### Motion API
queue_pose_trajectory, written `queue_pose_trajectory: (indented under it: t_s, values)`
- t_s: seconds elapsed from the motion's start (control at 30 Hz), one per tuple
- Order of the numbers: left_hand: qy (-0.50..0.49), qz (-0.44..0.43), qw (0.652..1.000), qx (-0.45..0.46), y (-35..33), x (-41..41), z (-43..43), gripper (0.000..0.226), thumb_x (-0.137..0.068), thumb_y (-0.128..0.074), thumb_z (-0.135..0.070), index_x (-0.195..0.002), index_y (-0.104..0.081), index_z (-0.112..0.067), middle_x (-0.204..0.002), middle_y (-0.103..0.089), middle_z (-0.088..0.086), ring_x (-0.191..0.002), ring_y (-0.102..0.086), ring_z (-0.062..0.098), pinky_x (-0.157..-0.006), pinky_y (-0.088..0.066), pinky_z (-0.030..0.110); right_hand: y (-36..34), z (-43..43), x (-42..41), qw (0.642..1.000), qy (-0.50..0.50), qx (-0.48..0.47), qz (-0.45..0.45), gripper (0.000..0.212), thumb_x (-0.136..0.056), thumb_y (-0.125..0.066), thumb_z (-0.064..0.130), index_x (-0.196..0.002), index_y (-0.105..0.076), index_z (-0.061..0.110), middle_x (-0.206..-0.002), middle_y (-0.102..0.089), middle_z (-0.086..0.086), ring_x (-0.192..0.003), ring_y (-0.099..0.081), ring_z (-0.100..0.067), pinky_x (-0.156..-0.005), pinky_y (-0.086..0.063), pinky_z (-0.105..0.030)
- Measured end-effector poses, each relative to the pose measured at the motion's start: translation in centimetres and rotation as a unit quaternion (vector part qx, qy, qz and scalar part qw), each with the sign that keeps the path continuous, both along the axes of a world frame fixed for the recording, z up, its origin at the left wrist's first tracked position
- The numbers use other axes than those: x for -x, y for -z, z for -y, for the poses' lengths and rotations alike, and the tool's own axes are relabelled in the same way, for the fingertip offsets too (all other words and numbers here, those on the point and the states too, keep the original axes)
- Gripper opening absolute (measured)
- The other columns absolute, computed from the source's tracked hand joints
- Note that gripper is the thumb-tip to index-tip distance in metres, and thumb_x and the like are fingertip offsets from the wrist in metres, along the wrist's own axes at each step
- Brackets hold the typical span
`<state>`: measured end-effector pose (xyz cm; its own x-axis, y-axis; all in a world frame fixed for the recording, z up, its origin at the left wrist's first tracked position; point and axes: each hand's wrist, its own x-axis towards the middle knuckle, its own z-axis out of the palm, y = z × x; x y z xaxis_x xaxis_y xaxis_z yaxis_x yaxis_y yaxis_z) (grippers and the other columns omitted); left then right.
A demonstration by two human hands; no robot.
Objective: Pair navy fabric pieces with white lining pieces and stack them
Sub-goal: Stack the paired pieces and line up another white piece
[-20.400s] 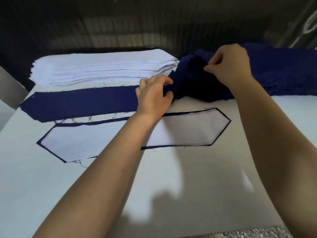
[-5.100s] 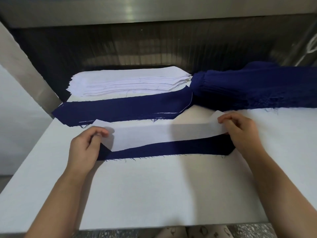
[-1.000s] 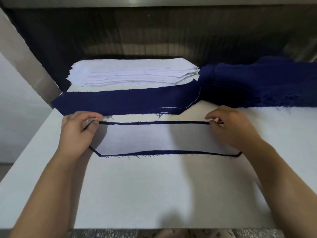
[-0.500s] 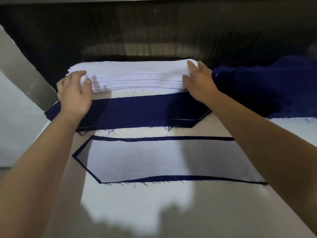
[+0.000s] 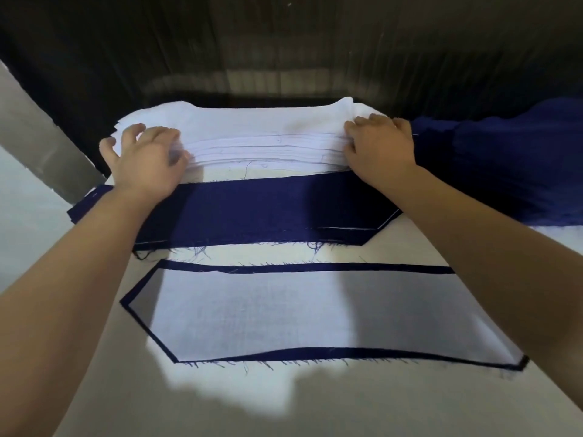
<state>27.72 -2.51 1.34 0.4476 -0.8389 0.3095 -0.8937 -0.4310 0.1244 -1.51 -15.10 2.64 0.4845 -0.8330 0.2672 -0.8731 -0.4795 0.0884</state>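
Note:
A stack of white lining pieces (image 5: 258, 134) lies at the back of the table. My left hand (image 5: 145, 159) grips the top piece at its left end, and my right hand (image 5: 378, 146) grips it at the right end. That top piece bulges upward at both far corners. In front of the stack lies a flat pile of navy fabric pieces (image 5: 252, 209). Nearer to me sits a finished pair (image 5: 252, 313), a white lining laid on a navy piece whose edge shows all around it.
A loose heap of navy fabric (image 5: 504, 171) fills the back right. The white table (image 5: 315, 405) runs toward me, partly in my shadow. A slanted grey metal post (image 5: 38, 140) stands at the left, and a dark wall closes off the back.
Both hands left the finished pair and reached back to the white stack. Since half a second ago they have closed on the ends of its top piece, which now lifts at the corners.

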Motion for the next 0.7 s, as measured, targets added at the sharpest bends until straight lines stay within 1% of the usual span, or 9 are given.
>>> queue_pose_trajectory:
  t_s: [0.17,0.23,0.33,0.43,0.47,0.57,0.6,0.63,0.7]
  values:
    - [0.012,0.043,0.996,0.077,-0.3,0.2,-0.9,0.028,-0.094,-0.057,-0.022,-0.119,-0.064,-0.012,-0.129,-0.059,0.009,-0.128,-0.031,0.031,-0.102,-0.016,0.047,-0.4,0.0,-0.2,0.997,0.027,0.053,-0.041,0.024,-0.095,-0.042,0.015,-0.110,-0.060,0.008,-0.109,-0.057,-0.010,-0.111,-0.045,-0.032,-0.095,-0.031,-0.043]
    - [0.010,0.048,0.992,0.116,-0.5,0.2,-1.3,0.025,-0.093,-0.058,-0.017,-0.115,-0.066,-0.011,-0.123,-0.062,0.010,-0.125,-0.033,0.032,-0.100,-0.018,0.048,-0.8,0.1,-0.3,0.998,0.037,0.056,-0.020,0.023,-0.094,-0.045,0.015,-0.109,-0.060,0.005,-0.109,-0.058,-0.011,-0.109,-0.045,-0.032,-0.094,-0.030,-0.042]
    - [0.003,0.053,0.987,0.150,-0.5,0.5,-1.9,0.022,-0.093,-0.057,-0.017,-0.111,-0.069,-0.011,-0.117,-0.065,0.011,-0.121,-0.037,0.033,-0.099,-0.020,0.049,-1.6,0.0,0.1,0.998,0.021,0.050,0.037,0.025,-0.092,-0.048,0.020,-0.107,-0.067,0.011,-0.120,-0.054,-0.009,-0.111,-0.044,-0.031,-0.093,-0.030,-0.040]
    - [-0.001,0.061,0.983,0.175,-0.2,0.8,-2.7,0.021,-0.095,-0.053,-0.018,-0.104,-0.071,-0.012,-0.110,-0.068,0.009,-0.116,-0.040,0.032,-0.096,-0.020,0.046,-2.1,-0.3,1.1,0.984,-0.005,-0.010,0.176,0.019,-0.091,-0.056,0.018,-0.102,-0.071,0.014,-0.119,-0.057,-0.006,-0.104,-0.054,-0.026,-0.084,-0.041,-0.033]
    - [0.002,0.063,0.981,0.183,0.0,0.9,-3.1,0.021,-0.096,-0.052,-0.019,-0.102,-0.071,-0.012,-0.107,-0.069,0.009,-0.115,-0.041,0.033,-0.094,-0.018,0.043,-2.2,-0.6,1.5,0.972,-0.004,-0.038,0.231,0.017,-0.090,-0.058,0.016,-0.101,-0.071,0.015,-0.118,-0.060,-0.003,-0.101,-0.057,-0.022,-0.080,-0.042,-0.028]
    - [0.012,0.061,0.977,0.202,0.3,1.9,-4.3,0.019,-0.094,-0.053,-0.016,-0.095,-0.071,-0.012,-0.101,-0.070,0.008,-0.112,-0.044,0.033,-0.088,-0.015,0.037,-1.8,-2.1,2.7,0.927,-0.016,-0.069,0.369,0.015,-0.090,-0.059,0.011,-0.099,-0.070,0.014,-0.119,-0.062,0.000,-0.104,-0.059,-0.016,-0.083,-0.041,-0.018]
    - [0.016,0.056,0.977,0.207,0.5,2.3,-4.9,0.018,-0.093,-0.053,-0.014,-0.093,-0.071,-0.012,-0.100,-0.070,0.007,-0.111,-0.045,0.033,-0.088,-0.015,0.036,-1.7,-2.9,3.0,0.908,-0.020,-0.078,0.410,0.014,-0.091,-0.058,0.010,-0.098,-0.069,0.014,-0.123,-0.060,0.001,-0.100,-0.061,-0.014,-0.082,-0.044,-0.017]
    - [0.020,0.049,0.976,0.211,0.6,2.9,-5.4,0.017,-0.093,-0.053,-0.013,-0.093,-0.070,-0.012,-0.099,-0.070,0.006,-0.110,-0.045,0.032,-0.088,-0.016,0.036,-1.6,-3.6,3.3,0.891,-0.021,-0.089,0.445,0.014,-0.092,-0.056,0.009,-0.097,-0.067,0.016,-0.127,-0.057,0.003,-0.089,-0.063,-0.009,-0.074,-0.048,-0.014]
    - [0.028,0.034,0.976,0.215,0.8,3.9,-6.7,0.018,-0.092,-0.052,-0.011,-0.097,-0.069,-0.013,-0.099,-0.069,0.005,-0.106,-0.046,0.032,-0.089,-0.018,0.038,-1.4,-5.0,4.0,0.865,-0.013,-0.104,0.490,0.018,-0.093,-0.054,0.007,-0.095,-0.064,0.021,-0.133,-0.052,0.005,-0.061,-0.060,0.000,-0.053,-0.047,-0.008]
